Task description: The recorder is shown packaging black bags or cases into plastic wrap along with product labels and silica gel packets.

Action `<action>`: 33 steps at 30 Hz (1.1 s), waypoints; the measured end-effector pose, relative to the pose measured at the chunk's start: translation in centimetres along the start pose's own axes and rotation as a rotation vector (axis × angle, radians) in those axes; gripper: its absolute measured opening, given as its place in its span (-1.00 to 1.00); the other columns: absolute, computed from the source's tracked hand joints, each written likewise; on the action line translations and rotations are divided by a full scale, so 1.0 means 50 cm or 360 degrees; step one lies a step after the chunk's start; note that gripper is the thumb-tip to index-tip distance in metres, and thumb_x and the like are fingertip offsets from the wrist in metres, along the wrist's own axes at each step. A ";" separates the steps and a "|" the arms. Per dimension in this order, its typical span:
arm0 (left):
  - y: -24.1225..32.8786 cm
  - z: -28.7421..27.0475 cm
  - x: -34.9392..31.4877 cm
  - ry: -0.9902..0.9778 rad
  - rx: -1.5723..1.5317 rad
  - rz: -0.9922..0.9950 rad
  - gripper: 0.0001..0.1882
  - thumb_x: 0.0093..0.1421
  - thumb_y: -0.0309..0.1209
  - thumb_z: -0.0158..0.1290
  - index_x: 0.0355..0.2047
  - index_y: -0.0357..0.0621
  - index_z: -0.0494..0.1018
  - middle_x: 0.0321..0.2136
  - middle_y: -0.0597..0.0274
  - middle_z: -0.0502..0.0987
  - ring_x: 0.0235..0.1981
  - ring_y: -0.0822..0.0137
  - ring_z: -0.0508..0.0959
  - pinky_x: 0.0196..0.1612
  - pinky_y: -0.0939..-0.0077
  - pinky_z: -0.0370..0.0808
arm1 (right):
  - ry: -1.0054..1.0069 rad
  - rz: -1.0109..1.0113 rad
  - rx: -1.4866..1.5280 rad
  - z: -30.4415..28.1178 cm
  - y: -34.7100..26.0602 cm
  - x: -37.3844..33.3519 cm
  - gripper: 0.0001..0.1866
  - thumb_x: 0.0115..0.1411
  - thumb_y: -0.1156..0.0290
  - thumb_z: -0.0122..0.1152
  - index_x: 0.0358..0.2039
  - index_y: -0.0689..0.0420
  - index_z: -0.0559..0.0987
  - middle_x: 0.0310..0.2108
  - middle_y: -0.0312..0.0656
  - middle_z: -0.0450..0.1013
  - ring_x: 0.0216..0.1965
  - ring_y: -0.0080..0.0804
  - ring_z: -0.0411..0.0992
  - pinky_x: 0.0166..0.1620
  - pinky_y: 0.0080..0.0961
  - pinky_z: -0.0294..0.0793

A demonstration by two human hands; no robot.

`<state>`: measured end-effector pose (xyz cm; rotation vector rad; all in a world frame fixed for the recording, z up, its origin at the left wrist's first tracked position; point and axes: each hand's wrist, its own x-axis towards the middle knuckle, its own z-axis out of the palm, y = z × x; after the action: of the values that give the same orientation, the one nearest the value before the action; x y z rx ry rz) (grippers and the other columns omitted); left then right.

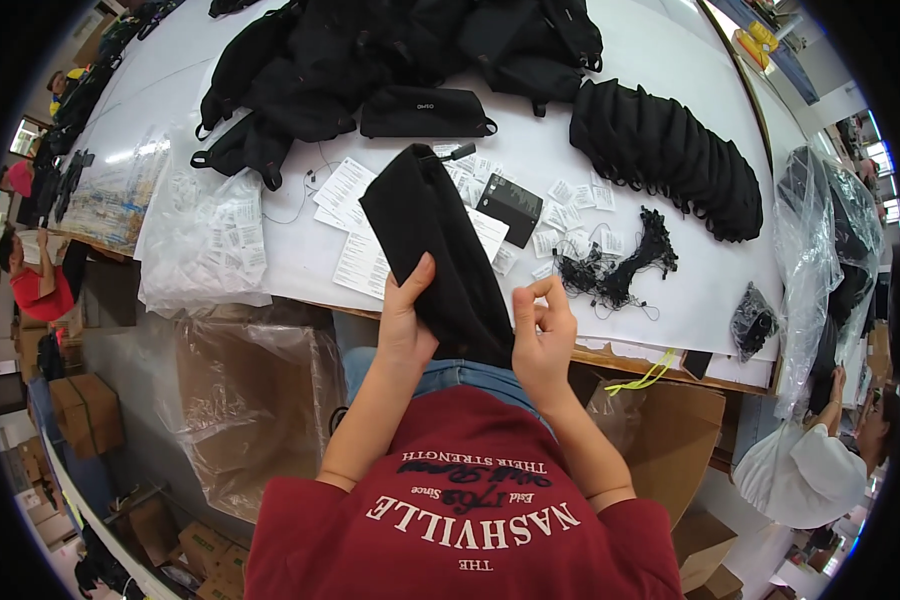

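Black pouch (440, 250) at the centre of the frame, held tilted above the near edge of a white table (715, 290). The left hand (408, 320) grips its left side, thumb across the face. The right hand (544, 340) is at the pouch's right edge, fingers curled narrow; whether they pinch anything cannot be told. Upper left to centre: heaped black bags (360, 55). Upper right: a row of black pouches (660, 155). Right of centre: tangled black cords (625, 262).
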<state>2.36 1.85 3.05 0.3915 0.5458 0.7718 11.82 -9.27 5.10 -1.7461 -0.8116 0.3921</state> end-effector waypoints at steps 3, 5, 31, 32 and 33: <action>0.006 -0.006 -0.003 -0.0057 -0.0012 -0.0024 -0.55 0.25 -0.34 0.05 0.11 -0.19 0.28 -0.08 0.17 0.50 -0.11 0.27 0.55 -0.04 0.38 0.53 | -0.0059 0.0510 0.0847 0.005 0.010 -0.010 -0.67 0.35 0.31 0.00 -0.54 0.15 0.29 -0.73 -0.48 0.19 -0.66 -0.79 0.09 -0.61 -0.68 -0.01; 0.013 -0.009 -0.003 -0.0071 0.0080 -0.0076 -0.55 0.22 -0.38 0.09 0.09 -0.22 0.30 -0.09 0.17 0.50 -0.12 0.29 0.54 -0.05 0.42 0.52 | -0.0175 0.0437 0.0708 0.003 0.015 -0.008 -0.68 0.35 0.32 0.00 -0.54 0.18 0.33 -0.69 -0.44 0.24 -0.61 -0.77 0.15 -0.55 -0.69 0.07; 0.008 0.008 -0.016 -0.0083 0.0423 -0.0096 -0.58 0.11 -0.52 0.18 -0.02 -0.28 0.38 -0.18 0.14 0.54 -0.23 0.35 0.57 -0.15 0.52 0.55 | -0.0204 0.0048 0.0230 -0.092 -0.021 0.066 -0.65 0.08 0.48 0.29 -0.13 0.17 0.40 -0.22 -0.22 0.42 -0.40 -0.56 0.44 -0.34 -0.62 0.39; 0.009 0.009 -0.019 -0.0158 0.0466 -0.0146 -0.56 0.08 -0.54 0.20 -0.02 -0.29 0.38 -0.18 0.13 0.54 -0.22 0.35 0.57 -0.15 0.51 0.55 | 0.0071 -0.0341 0.0025 -0.094 -0.028 0.081 -0.64 0.08 0.48 0.29 -0.11 0.16 0.41 -0.15 -0.19 0.40 -0.43 -0.55 0.44 -0.36 -0.62 0.39; 0.009 0.009 -0.022 -0.0235 0.0506 -0.0199 -0.55 0.06 -0.55 0.21 -0.02 -0.29 0.38 -0.18 0.13 0.54 -0.22 0.35 0.57 -0.14 0.51 0.55 | 0.0113 -0.0412 -0.0008 -0.095 -0.046 0.093 -0.67 0.09 0.48 0.29 -0.13 0.15 0.43 -0.20 -0.21 0.43 -0.45 -0.54 0.44 -0.38 -0.62 0.38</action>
<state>1.75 1.26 4.01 0.6959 0.5494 0.5308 17.34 -9.07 9.46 -1.6248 -0.9734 0.1538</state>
